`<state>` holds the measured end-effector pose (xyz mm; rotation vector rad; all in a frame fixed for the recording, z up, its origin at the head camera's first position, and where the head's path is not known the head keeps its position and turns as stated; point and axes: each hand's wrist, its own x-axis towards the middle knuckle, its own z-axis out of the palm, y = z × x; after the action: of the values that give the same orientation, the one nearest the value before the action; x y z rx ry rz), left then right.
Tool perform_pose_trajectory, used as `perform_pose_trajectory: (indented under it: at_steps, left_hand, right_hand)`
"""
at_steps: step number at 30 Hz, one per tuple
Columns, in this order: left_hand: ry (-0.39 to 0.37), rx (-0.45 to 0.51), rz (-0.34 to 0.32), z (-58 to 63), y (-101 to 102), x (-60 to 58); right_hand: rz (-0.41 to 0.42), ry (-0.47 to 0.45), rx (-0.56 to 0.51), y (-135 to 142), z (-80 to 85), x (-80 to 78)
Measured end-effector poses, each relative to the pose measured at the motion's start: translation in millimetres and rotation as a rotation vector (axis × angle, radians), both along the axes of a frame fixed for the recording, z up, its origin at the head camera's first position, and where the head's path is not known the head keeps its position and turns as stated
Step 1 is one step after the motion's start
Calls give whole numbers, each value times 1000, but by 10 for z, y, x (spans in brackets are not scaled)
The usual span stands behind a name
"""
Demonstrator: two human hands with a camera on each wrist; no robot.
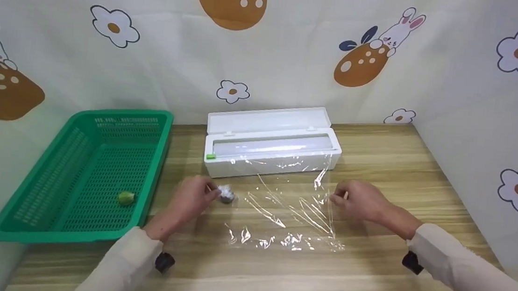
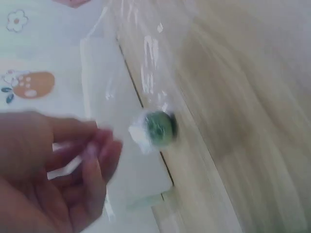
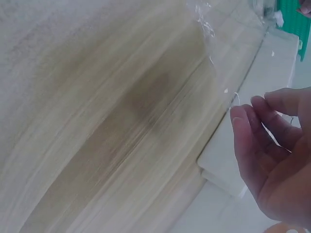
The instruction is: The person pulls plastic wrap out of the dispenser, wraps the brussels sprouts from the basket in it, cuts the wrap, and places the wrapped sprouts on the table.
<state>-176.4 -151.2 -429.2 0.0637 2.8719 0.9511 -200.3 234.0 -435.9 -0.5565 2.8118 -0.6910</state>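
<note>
A clear sheet of cling film [image 1: 277, 203] runs from the open white dispenser box [image 1: 266, 168] toward the front of the table. On its left side, my left hand [image 1: 194, 195] pinches the film with fingertips and thumb together. My right hand [image 1: 359, 200] pinches the opposite edge; a thin film edge shows at its fingertips in the right wrist view. Just beside the left fingertips sits a small round green thing [image 2: 160, 128] with whitish bunched film [image 2: 140, 137] at one side. Whether it lies under the sheet or beside it is unclear.
At the left stands a green perforated basket [image 1: 160, 155] with a small pale-green piece [image 1: 126, 198] inside. The box lid [image 1: 268, 120] is raised at the back, and a green slider [image 1: 211, 157] sits at the box's left end. A patterned cloth wall [image 1: 285, 58] rises behind.
</note>
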Motion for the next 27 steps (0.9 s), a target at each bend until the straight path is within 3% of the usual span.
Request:
perform_pose_trajectory:
  at_steps: [2,5,13,21,27]
  left_hand:
    - [-31,-9,79,-51,-14,-63]
    - [-111,21,138,-156,-32,-128]
    - [-105,90,110,-394,-53,-179]
    - [-202,238,200,-399,-183,-98]
    - [-253,196,298,-376,-320,-89]
  right_hand:
    - [-3,0,9,12,-18,-23]
    - [6,16,14,1,-50,-28]
    - [24,9,3,-43,-84,-14]
    - [50,16,-2,-89,-119,-12]
    - [63,29,34,-125,-173,-9]
